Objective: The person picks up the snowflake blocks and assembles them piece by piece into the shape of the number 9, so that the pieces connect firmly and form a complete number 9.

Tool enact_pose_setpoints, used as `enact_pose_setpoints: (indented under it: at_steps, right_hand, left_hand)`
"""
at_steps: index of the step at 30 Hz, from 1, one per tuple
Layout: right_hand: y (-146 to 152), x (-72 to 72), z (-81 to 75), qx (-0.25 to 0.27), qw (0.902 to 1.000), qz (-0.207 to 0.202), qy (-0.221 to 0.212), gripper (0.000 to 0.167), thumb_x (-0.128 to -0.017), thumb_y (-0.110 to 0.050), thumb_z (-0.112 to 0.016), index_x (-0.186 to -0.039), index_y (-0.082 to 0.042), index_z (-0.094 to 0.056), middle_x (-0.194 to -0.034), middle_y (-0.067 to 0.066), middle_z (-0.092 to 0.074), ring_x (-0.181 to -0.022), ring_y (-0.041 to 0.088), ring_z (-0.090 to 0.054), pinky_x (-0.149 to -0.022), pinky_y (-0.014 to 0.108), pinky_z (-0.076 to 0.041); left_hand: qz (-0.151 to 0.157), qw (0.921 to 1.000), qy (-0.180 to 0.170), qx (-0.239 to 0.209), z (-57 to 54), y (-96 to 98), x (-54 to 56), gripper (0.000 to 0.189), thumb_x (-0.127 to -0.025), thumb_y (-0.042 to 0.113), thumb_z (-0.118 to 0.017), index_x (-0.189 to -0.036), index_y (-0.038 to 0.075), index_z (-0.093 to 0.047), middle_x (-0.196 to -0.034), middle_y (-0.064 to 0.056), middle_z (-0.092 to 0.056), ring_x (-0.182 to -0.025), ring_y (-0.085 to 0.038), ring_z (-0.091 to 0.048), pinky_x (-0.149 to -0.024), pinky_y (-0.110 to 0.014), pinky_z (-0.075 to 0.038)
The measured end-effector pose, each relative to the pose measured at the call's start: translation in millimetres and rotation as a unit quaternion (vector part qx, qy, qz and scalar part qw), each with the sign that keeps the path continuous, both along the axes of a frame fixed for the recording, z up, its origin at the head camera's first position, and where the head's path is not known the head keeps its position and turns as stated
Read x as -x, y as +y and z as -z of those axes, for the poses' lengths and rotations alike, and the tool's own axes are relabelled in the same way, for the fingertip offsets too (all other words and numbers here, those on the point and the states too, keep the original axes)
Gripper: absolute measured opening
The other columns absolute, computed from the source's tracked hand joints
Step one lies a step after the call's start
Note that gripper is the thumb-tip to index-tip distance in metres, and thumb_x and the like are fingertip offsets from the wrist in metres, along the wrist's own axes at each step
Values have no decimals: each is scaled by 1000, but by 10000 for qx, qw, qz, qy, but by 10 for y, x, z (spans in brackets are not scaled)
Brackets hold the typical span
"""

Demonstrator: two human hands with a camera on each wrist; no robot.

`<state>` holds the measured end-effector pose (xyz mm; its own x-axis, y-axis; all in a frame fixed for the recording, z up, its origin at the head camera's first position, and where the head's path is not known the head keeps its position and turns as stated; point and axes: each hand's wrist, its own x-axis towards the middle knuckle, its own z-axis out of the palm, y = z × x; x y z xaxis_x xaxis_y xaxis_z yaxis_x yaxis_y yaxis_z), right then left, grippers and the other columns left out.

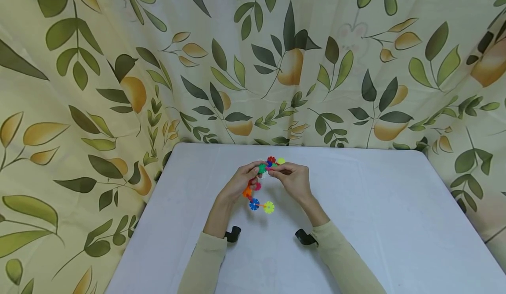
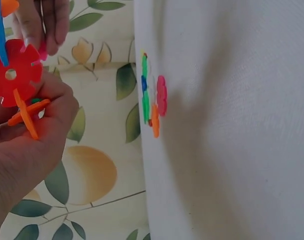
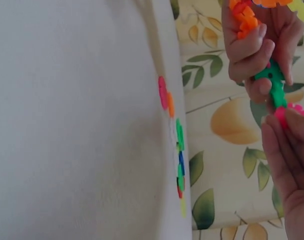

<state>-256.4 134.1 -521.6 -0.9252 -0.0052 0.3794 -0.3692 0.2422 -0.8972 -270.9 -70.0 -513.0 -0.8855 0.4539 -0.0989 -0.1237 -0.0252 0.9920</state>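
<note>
Diffuse shadows on the table (image 1: 272,250); wrist views dimmer

The right hand (image 3: 290,170) pinches a pink disc (image 3: 281,118) against green pieces (image 3: 277,92) in the left hand (image 3: 249,52).

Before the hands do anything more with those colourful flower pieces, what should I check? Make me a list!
1. Left hand holding the chain: ok.
2. Right hand pinching the pink piece: ok.
3. Pink piece pushed fully into the green piece: cannot tell, too small and blurry.
4. Blue disc and yellow disc linked at the chain's end: ok.
5. More pieces lying on the table: ok.
</note>
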Motion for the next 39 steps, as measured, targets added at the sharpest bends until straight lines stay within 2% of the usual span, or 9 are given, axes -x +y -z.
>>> enact_pose_setpoints:
  at_steps: [8, 14, 16, 18, 20, 24, 31, 35, 39]
  right_hand:
    - [48, 46, 43, 108, 9999, -113, -39, 10, -84, -6, -87, -92, -2, -83, -87, 14, -78, -75, 21, -76, -67, 22, -59]
    - [31, 66, 38, 366, 9992, -126, 79, 14, -85, -7, -86, -99, -3, -83, -94, 13, -79, -83, 23, -78, -75, 26, -61]
    - [19, 84, 56, 89, 9999, -26, -104, 18, -85, -9, -87, -102, -5, -82, -97, 12, -79, -85, 22, -78, -75, 25, -61]
    - [6, 114, 84, -440, 9982, -24, -417, 23, -84, -11, -88, -106, -6, -82, -99, 9, -79, -87, 23, -77, -76, 28, -61]
    - [-15, 149, 118, -1086, 9913, -198, -711, 25, -85, -13, -89, -107, -5, -81, -100, 9, -79, -88, 22, -76, -78, 32, -61]
    - [-79, 228, 224, -2126, 9681, -725, -1114, 24, -85, -16, -88, -106, -6, -81, -97, 5, -79, -86, 21, -75, -77, 37, -61]
    - [-204, 324, 376, -3214, 9306, -1149, -1326, 29, -85, -24, -89, -112, -17, -81, -98, -2, -73, -88, 16, -65, -73, 34, -57]
    - [-258, 346, 373, -3588, 9188, -1209, -1121, 25, -84, -26, -89, -108, -21, -82, -97, -3, -72, -90, 17, -63, -72, 34, -56]
    - [-259, 350, 354, -3562, 9213, -1103, -1105, 19, -82, -23, -91, -97, -19, -81, -90, -5, -70, -87, 16, -62, -75, 34, -55]
  left_hand:
    - [110, 9999, -35, -58, -1, 5, -6, 40, -114, 20, -40, -149, 5, -53, -101, -11, -52, -71, -14, -43, -64, -21, -43]
    - [141, 9999, -6, 45, -29, -60, -1, 37, -113, 25, -43, -147, 13, -54, -108, -9, -54, -78, -23, -46, -69, -26, -46]
    - [-8, 9999, 14, 151, -46, -104, 0, 35, -113, 25, -44, -145, 16, -57, -110, -11, -56, -84, -27, -48, -72, -29, -46]
    - [-233, 9994, 21, 247, -46, -158, 11, 34, -113, 23, -45, -143, 18, -60, -113, -11, -57, -89, -30, -50, -76, -32, -47]
    - [-422, 9986, 46, 320, -32, -216, 20, 33, -113, 21, -44, -140, 19, -62, -115, -11, -58, -93, -29, -51, -79, -35, -46]
    - [-590, 9974, 51, 402, 12, -290, 36, 33, -112, 19, -44, -139, 17, -64, -118, -10, -58, -97, -27, -54, -87, -37, -45]
    - [-321, 9981, 44, 524, 21, -287, 40, 35, -112, 18, -43, -142, 13, -59, -127, -28, -57, -113, -50, -54, -87, -36, -45]
    - [-266, 9979, 11, 594, 16, -276, 53, 35, -112, 18, -42, -143, 12, -58, -127, -25, -59, -118, -52, -55, -88, -35, -47]
    - [-262, 9978, -105, 593, 4, -272, 54, 35, -111, 16, -42, -142, 10, -57, -125, -22, -59, -117, -53, -55, -91, -39, -49]
